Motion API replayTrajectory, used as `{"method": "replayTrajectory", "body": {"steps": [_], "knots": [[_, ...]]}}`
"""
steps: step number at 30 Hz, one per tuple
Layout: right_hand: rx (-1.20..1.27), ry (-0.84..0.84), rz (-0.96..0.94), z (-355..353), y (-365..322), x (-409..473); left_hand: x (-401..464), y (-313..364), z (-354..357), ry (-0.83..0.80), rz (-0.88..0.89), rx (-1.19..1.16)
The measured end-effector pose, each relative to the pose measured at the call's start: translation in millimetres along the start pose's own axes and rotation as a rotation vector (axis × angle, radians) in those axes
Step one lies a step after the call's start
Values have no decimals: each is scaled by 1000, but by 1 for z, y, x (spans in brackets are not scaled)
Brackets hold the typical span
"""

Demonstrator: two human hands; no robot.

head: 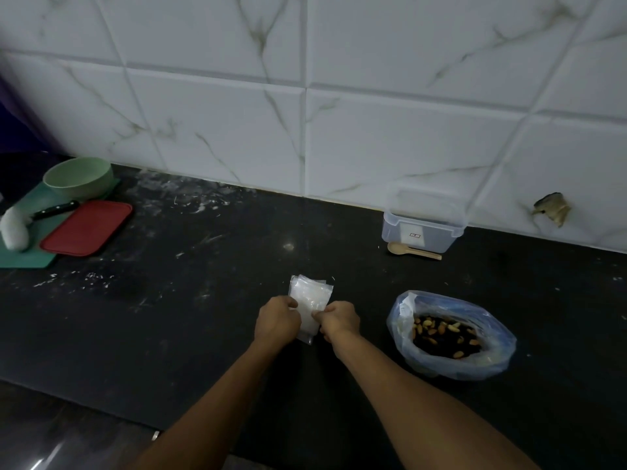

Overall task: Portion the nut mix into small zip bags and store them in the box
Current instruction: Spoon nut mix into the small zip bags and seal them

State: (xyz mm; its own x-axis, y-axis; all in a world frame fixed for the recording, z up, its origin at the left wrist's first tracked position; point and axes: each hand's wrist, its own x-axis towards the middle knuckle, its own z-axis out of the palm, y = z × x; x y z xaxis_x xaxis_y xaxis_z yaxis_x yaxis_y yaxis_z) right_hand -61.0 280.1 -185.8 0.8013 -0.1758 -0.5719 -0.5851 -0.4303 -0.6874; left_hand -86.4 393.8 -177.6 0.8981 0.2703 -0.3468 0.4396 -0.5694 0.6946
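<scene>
Left hand and right hand pinch zip bags. Risk: thin bags cling, two lift together; nut bag near right, elbow could tip it.

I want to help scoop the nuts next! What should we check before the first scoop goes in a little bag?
1. One small zip bag separated from the stack of zip bags: not ok, left hand and right hand both pinch the stack.
2. Bag mouth open: cannot tell.
3. Nut mix bag open and close by: ok.
4. Wooden spoon in hand: not ok, it lies in front of the box.
5. Clear box ready, lid off: cannot tell.
</scene>
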Motion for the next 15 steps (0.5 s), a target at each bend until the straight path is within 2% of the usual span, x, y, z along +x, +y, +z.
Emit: {"method": "replayTrajectory", "body": {"steps": [8, 15], "knots": [[14, 37, -114, -7, -3, -1, 0, 1, -5, 32, 10, -28], [1, 33, -241, -26, -1, -10, -9, 26, -8, 179, 40, -69]]}}
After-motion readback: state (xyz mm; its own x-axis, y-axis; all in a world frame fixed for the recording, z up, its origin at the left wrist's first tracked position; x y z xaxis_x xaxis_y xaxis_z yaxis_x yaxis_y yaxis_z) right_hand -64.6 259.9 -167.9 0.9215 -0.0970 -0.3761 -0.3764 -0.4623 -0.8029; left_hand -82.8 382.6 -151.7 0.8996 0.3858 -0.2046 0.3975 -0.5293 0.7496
